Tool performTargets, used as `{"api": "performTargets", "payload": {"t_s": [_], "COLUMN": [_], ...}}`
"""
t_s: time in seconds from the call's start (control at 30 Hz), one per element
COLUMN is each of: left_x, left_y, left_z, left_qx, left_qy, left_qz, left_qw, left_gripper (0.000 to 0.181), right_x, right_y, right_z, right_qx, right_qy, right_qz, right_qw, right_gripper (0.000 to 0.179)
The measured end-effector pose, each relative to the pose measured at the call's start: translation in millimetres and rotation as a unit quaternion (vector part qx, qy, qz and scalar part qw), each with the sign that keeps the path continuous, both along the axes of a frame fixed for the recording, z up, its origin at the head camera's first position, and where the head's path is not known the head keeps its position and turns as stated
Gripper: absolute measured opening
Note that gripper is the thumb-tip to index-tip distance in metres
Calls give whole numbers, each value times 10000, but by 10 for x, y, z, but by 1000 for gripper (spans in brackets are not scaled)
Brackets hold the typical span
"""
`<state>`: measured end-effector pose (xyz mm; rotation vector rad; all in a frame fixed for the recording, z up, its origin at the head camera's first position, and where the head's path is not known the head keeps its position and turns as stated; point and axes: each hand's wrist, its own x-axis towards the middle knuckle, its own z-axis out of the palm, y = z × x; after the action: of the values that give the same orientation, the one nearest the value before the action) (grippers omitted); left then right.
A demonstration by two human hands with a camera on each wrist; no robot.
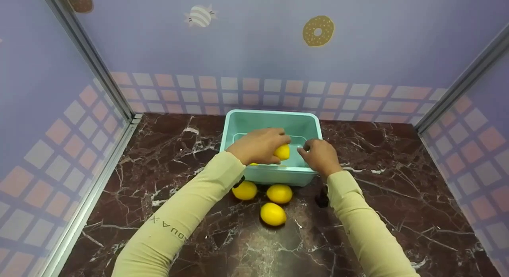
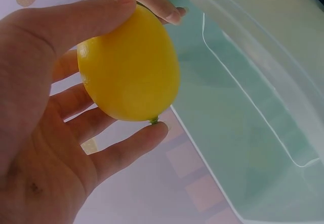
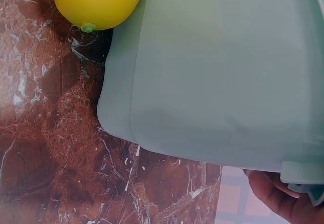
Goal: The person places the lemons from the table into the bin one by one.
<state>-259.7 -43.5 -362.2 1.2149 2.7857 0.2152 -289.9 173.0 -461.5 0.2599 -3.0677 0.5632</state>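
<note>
Lemon [image 2: 136, 74] pinched in left grip [image 1: 259, 146] over tub [image 1: 230, 128], "AQUA X" lettering [image 1: 170, 228] on that sleeve [image 1: 179, 209]; right grip [image 1: 323, 155] unclear.

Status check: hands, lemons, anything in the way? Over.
Left hand gripping a lemon at the bin; right hand at its right rim. Three lemons outside, on the tabletop. Left hand hides part of bin interior.

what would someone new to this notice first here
Probably the bright yellow lemon, held in the left hand at the open green bin. Next, three more lemons on the dark marbled tabletop, by the bin's near side. The doughnut print on the purple back wall stands out too.
</note>
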Motion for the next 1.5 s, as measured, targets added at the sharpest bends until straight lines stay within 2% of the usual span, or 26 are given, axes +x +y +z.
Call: {"api": "performTargets", "payload": {"t_s": [0.67, 1.5], "left_x": [-75, -135], "left_y": [27, 53], "left_z": [-27, -26], "left_qx": [-8, -106], "left_qy": [-145, -126], "left_qz": [88, 148], "left_qw": [9999, 9998], "left_gripper": [51, 50], "right_x": [13, -5], "right_y": [4, 10], "right_z": [-14, -18], "right_qx": [-60, -70], "right_qy": [75, 184], "right_qz": [8, 34], "right_qw": [10000, 9998], "right_gripper": [34, 32]}}
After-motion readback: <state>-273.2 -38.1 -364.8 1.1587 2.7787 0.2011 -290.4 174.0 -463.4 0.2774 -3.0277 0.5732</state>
